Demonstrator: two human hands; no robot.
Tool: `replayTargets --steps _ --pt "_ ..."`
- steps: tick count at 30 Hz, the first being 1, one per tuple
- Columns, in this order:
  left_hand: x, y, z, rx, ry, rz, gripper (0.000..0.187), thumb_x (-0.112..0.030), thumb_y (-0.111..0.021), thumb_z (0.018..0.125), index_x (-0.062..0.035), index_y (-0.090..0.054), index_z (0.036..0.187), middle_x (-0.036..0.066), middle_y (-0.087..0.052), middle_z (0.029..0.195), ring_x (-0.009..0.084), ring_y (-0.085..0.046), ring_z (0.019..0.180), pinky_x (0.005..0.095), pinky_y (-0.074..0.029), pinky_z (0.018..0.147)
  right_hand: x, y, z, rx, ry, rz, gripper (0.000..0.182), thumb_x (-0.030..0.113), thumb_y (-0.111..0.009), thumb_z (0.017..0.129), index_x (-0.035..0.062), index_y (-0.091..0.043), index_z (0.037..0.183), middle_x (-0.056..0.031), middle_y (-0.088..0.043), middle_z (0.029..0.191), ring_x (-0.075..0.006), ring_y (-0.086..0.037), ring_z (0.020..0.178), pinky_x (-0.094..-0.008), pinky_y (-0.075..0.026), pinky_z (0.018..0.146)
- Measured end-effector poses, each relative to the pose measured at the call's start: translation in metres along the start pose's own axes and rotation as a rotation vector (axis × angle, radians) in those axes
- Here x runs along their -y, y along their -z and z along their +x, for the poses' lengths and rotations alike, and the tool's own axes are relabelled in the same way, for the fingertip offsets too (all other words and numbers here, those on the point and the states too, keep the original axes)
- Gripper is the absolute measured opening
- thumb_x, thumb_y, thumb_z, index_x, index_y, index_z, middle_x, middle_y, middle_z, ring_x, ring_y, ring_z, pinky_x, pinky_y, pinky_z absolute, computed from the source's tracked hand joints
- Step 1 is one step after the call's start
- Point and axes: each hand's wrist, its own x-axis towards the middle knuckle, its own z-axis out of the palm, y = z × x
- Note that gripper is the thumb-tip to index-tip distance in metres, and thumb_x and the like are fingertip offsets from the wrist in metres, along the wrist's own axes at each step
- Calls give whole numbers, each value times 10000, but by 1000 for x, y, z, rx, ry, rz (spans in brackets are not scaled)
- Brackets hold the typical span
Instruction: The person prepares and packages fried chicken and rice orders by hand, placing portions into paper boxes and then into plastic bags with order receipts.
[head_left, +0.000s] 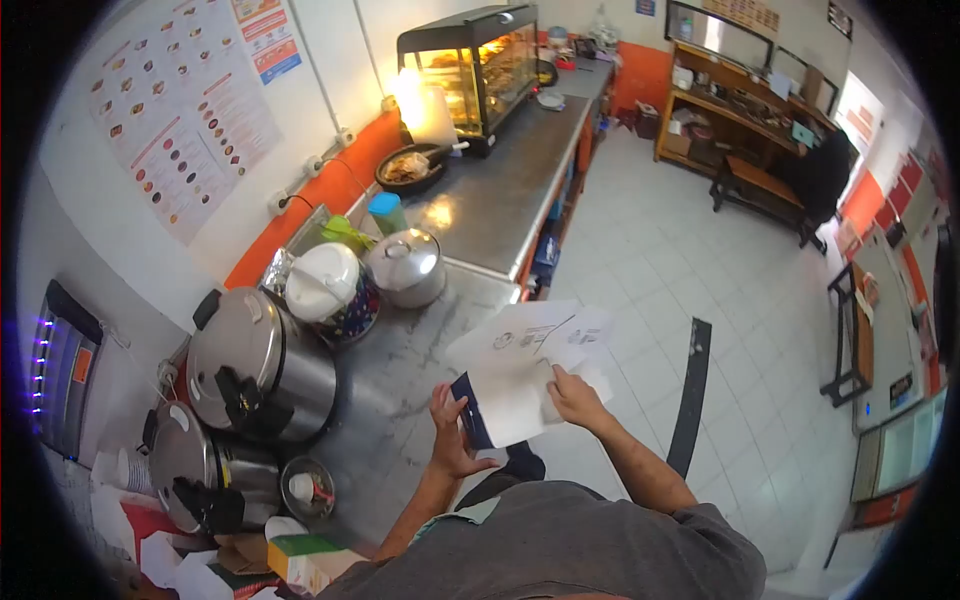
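Note:
In front of my body is a white printed cardboard sheet (515, 395), perhaps a flattened takeaway box, with dark print on its far panels and a dark blue panel at its left edge. My left hand (455, 435) grips that blue edge, its thumb sticking out below. On the right side, my right hand (578, 397) is closed on the card with the index finger lying toward its middle fold. The card is partly unfolded, at the edge of the steel counter (390, 400).
Left on the counter stand large steel cookers (240, 350), a white-lidded container (325, 285), a lidded pot (408, 268) and a small bowl (307, 488). Farther along are a dark pan (410, 170) and a lit food display case (470, 75). A wooden bench (760, 182) and a person in dark clothes (822, 175) are across the tiled floor.

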Motion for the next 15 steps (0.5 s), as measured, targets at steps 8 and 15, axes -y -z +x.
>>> replayTargets --steps 8,15 --pt "106 -11 125 163 439 122 466 -391 -674 820 -77 -603 1158 145 -554 1225 335 -521 1130 421 -432 943 -76 68 228 -172 -126 -417 287 204 -484 871 97 -483 1138 -192 -653 893 -419 -631 813 -555 -477 703" --pt "157 -47 206 147 529 208 394 -326 -665 849 -71 -605 1144 127 -625 1113 283 -614 998 369 -491 852 -125 49 466 -52 -50 -505 336 154 -441 883 121 -497 1212 -164 -618 1038 -369 -640 906 -518 -495 746"
